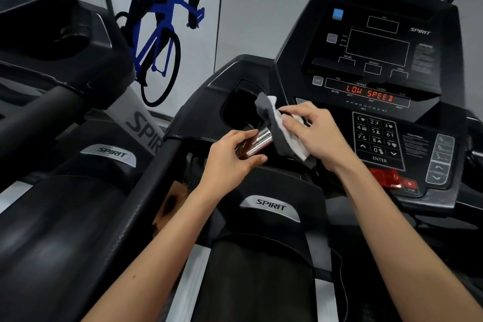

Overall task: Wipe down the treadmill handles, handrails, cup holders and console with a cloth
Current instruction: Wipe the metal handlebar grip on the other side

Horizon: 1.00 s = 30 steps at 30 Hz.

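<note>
Chrome handle (257, 142) was steadied by the left hand (230, 159), fingers curled round it, so the right hand (313, 133), pinching the cloth (287, 138), could rub it.

I look down at a black Spirit treadmill console (379, 60). My left hand (232, 157) holds a short chrome handle (257, 142) just below the console's left cup holder (235, 110), fingers on top and thumb underneath. My right hand (311, 133) grips a crumpled grey-and-white cloth (281, 136) and presses it against the upper end of that handle. To the right, a red display (369, 94) reads "LOW SPEED" above a number keypad (376, 138) with an ENTER key. A red safety key (386, 178) sits under the keypad. Below my forearms, the motor cover carries a silver Spirit badge (270, 206). A second treadmill (65, 60) stands to the left, and a blue bicycle decal (159, 34) marks the wall.
</note>
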{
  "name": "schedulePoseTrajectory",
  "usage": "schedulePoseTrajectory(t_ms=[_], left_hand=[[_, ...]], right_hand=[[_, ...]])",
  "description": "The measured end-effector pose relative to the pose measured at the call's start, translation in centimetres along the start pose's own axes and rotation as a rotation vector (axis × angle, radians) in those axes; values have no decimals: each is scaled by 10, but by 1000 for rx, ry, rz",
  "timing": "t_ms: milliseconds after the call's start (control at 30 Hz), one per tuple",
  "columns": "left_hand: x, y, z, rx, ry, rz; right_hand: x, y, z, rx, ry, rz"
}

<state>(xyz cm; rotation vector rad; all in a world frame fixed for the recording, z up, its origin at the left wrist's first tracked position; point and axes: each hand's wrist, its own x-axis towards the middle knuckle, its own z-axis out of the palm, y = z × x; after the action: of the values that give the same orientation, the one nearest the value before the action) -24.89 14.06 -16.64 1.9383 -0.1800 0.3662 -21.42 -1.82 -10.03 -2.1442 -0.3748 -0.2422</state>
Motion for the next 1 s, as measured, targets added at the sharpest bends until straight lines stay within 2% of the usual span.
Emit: schedulePoseTrajectory(t_ms=[167, 233, 333, 400, 467, 533, 600, 733, 867, 1000], left_hand=[[-5, 4, -2, -90, -27, 18], [-8, 10, -1, -115, -7, 41], [-13, 17, 4, -71, 16, 91], [-14, 16, 9, 91, 16, 114], [-14, 13, 10, 192, 39, 119], [-12, 12, 4, 172, 74, 103], [-8, 10, -10, 83, 89, 29], [9, 13, -41, 38, 192, -129], [29, 20, -29, -27, 234, -159], [28, 39, -4, -17, 179, -122]], right_hand=[[15, 3, -8, 8, -168, 122], [10, 3, -8, 51, -153, 144], [-4, 7, -3, 212, -44, 263], [-15, 6, 0, 376, -16, 398], [-24, 2, 0, 562, -43, 511], [-30, 1, -4, 651, -95, 558], [-36, 3, -8, 632, -149, 573], [-42, 8, -15, 417, -207, 542], [-37, 10, -18, 319, -58, 478], [-30, 8, -12, 315, 81, 298]])
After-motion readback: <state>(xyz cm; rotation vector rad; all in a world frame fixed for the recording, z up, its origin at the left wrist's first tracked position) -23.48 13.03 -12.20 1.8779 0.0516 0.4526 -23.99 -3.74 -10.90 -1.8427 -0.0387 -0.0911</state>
